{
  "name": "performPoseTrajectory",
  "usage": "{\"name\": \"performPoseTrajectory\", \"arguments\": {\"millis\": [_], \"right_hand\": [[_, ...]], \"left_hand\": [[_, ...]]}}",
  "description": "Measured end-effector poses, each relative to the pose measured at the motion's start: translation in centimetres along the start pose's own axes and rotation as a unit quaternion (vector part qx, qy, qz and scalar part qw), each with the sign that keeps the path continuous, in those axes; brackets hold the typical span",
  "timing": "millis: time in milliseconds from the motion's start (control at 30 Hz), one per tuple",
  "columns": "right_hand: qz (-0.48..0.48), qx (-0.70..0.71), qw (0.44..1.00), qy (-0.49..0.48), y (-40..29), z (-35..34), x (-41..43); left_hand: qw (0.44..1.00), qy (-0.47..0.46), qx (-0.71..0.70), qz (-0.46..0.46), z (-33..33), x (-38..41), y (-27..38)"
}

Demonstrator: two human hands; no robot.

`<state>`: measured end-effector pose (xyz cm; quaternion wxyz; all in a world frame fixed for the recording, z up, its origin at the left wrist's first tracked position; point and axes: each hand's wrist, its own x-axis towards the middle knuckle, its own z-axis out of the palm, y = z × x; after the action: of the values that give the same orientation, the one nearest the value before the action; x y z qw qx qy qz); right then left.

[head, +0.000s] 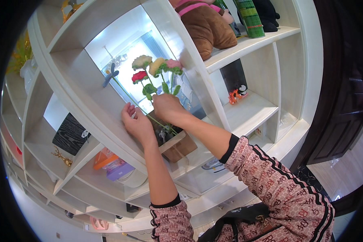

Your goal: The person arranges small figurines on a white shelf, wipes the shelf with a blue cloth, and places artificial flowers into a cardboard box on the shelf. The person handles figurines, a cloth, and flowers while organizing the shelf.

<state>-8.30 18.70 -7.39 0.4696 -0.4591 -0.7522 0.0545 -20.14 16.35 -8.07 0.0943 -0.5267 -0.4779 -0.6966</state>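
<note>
Crocheted flowers rise from a small cardboard box [180,149] in a mirror-backed shelf compartment. My right hand [169,109] is closed around flower stems above the box; the grip itself is partly hidden. Over it stand a cream flower [142,62], a yellow flower [156,67], a pink flower [174,64] and a red flower [139,76], with green knitted leaves [149,89]. A blue flower [111,75] leans left on a long green stem. Close to that stem, my left hand [137,124] has its fingers apart and curled, holding nothing. Dark material fills part of the box.
White shelf dividers [199,65] bound the compartment, with a mirror [121,39] behind. To the right are a plush toy [204,28], a green can [251,18] and small figurines [238,94]. Lower left hold a golden deer ornament [63,157] and a purple package [121,170].
</note>
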Motion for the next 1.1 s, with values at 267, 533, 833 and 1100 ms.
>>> {"name": "performPoseTrajectory", "arguments": {"millis": [267, 533, 833, 1100], "right_hand": [[-0.003, -0.006, 0.999, 0.04, -0.2, 1.4, 1.2], [0.018, 0.02, 1.0, 0.017, -0.4, 2.1, 1.4], [0.026, 0.044, 0.997, 0.066, 0.0, 1.5, 0.5], [0.046, 0.109, 0.977, 0.175, 2.9, 0.4, -0.8]], "left_hand": [[0.977, -0.084, -0.136, -0.14, 0.8, 0.2, -1.9], [0.942, -0.138, -0.194, -0.236, 0.6, 0.0, -1.4], [0.917, -0.153, -0.228, -0.29, 0.5, -0.1, -0.6], [0.939, -0.109, -0.203, -0.254, 0.6, 0.2, -2.2]]}}
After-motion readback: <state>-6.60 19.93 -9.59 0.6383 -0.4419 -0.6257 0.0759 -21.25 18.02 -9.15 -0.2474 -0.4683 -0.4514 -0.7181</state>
